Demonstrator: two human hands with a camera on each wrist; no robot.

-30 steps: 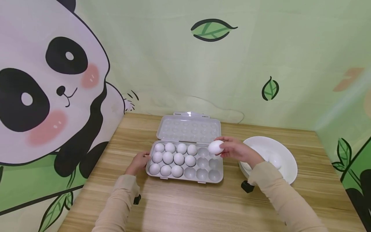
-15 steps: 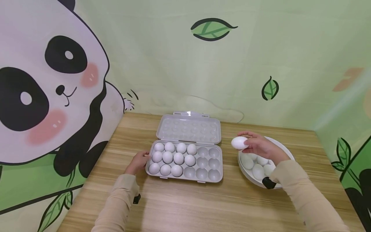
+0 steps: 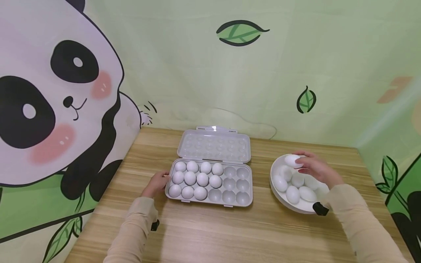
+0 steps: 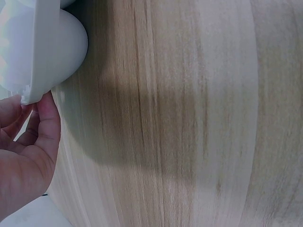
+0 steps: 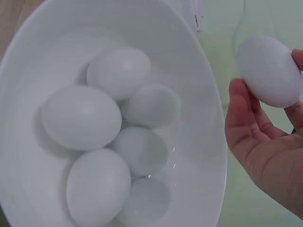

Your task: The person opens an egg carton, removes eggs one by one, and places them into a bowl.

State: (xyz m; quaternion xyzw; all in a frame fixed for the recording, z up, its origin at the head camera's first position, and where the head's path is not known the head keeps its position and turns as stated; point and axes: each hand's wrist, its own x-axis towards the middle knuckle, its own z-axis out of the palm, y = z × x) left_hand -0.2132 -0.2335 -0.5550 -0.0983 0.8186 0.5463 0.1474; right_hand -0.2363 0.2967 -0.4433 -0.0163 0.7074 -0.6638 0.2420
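Observation:
Between the fingertips and thumb of my right hand (image 3: 315, 168) is a white egg (image 3: 292, 161), raised above the far side of the white bowl (image 3: 285, 201). The right wrist view shows that egg (image 5: 269, 71) apart from the several eggs (image 5: 81, 117) lying in the bowl. My left hand (image 3: 156, 185) pinches the left end of the grey egg carton (image 3: 229, 198). Close up, its thumb and fingers clasp the carton's rim (image 4: 40, 52). White eggs (image 3: 202, 179) fill the carton's left and middle cups, and the cups at its right are bare.
The carton's lid (image 3: 213, 147) lies folded back toward the wall. All this stands on a wooden table (image 3: 210, 233), with a printed panda and leaf cloth (image 3: 184, 73) hanging behind it. A black wrist camera (image 3: 320, 209) hangs by the bowl's near right rim.
My right hand has carried the egg rightward from over the carton's bare cups to above the bowl. The left hand and the carton have stayed in place.

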